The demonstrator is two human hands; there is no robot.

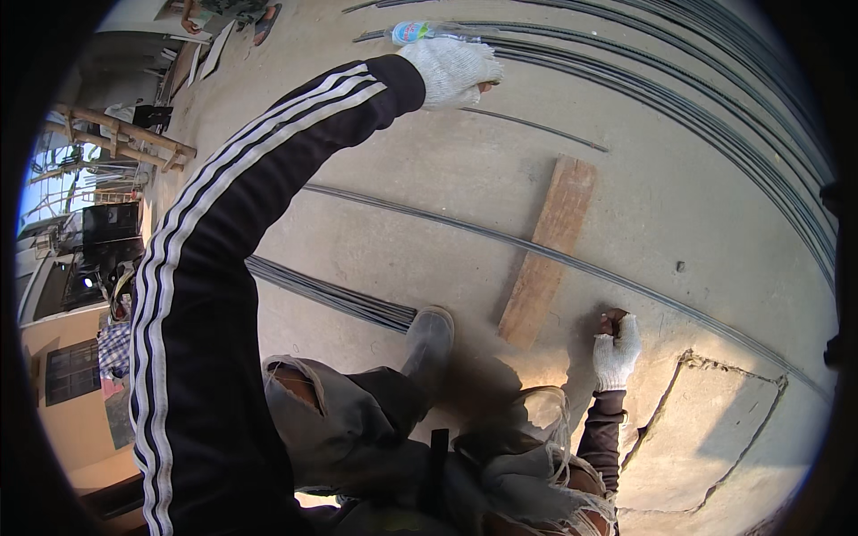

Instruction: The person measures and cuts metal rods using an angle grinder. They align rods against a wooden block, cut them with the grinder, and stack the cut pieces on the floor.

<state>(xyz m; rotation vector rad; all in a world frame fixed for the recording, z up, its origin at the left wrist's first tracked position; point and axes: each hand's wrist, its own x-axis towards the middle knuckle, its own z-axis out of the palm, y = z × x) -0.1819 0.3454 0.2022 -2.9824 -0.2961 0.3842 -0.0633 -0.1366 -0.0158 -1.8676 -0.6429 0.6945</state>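
Left hand (458, 75), top middle, by a clear plastic bottle (418, 33), can't tell its grip; right hand (617, 350), lower right, curled up near a flat brown wooden board (560, 214).

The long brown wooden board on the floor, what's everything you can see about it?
The long brown wooden board is flat and straight-edged, with a worn face. It lies slanting on the grey concrete floor, far end toward the right. At least one slim grey metal bar crosses over its middle; whether they touch is unclear.
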